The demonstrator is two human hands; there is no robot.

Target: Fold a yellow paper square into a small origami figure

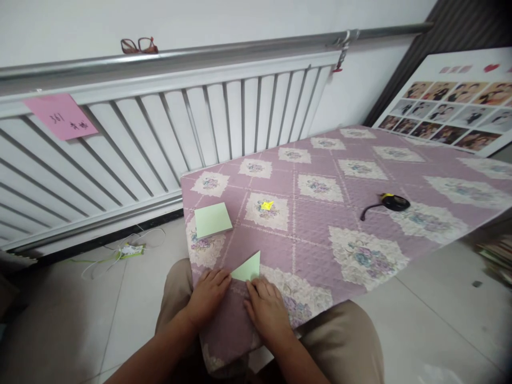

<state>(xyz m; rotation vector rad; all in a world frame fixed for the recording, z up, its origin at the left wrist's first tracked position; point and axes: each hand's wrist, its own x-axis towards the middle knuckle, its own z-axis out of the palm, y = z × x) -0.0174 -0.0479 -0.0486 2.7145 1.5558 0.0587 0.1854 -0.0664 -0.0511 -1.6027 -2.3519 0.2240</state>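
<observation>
A light green sheet of paper (249,268), folded to a triangle, lies on the flower-patterned tablecloth near the table's front end. My left hand (209,294) rests palm down at its left corner, fingers laid side by side on the cloth. At the lower right corner, my right hand (267,309) also lies flat, its fingertips touching the paper's bottom edge. Left of and beyond the triangle sits a stack of square green paper (213,220). A small folded yellow paper piece (266,205) lies farther in.
On the table's right is a black and yellow tape measure (394,202) with a strap. A photo board (452,101) leans at the far end. The white radiator (224,117) borders the left side, and a power strip (131,250) with cables lies on the floor.
</observation>
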